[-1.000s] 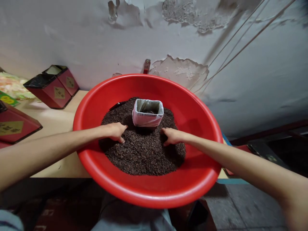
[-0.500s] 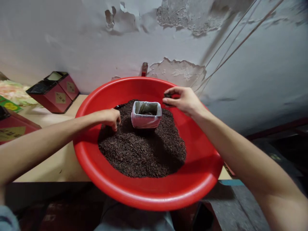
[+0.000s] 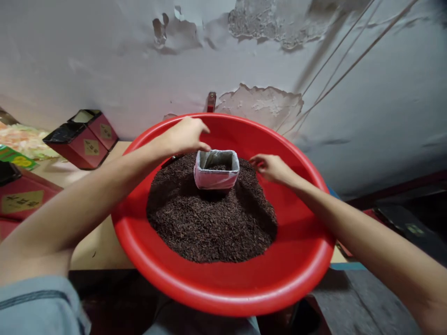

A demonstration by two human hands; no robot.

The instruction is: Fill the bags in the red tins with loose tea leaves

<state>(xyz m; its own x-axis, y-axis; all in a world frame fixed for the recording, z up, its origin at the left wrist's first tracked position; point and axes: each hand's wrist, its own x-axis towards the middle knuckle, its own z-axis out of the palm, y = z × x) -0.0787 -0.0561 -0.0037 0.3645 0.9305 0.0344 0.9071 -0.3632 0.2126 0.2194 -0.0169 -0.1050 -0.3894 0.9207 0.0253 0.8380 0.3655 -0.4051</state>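
Note:
A small box (image 3: 216, 179) with a clear plastic liner stands in the heap of dark loose tea leaves (image 3: 209, 223), with some tea visible inside it. The heap lies in a large red plastic basin (image 3: 223, 298). Above the box's back left corner is my left hand (image 3: 186, 135), its thumb and forefinger apart and nothing visible between them. To the right of the box my right hand (image 3: 274, 168) is low at the tea's edge, fingers curled together. A dark patch shows inside that curl; whether it is tea or shadow is unclear.
Red and black tea tins (image 3: 84, 144) stand on the table (image 3: 101, 246) at left, with another red tin (image 3: 28, 195) nearer. Behind the basin is a peeling wall (image 3: 122, 60). Cords (image 3: 349, 70) run diagonally at upper right.
My left hand has risen from the tea and moved right to above the box. My right hand has come down from above the basin's back right to the tea beside the box.

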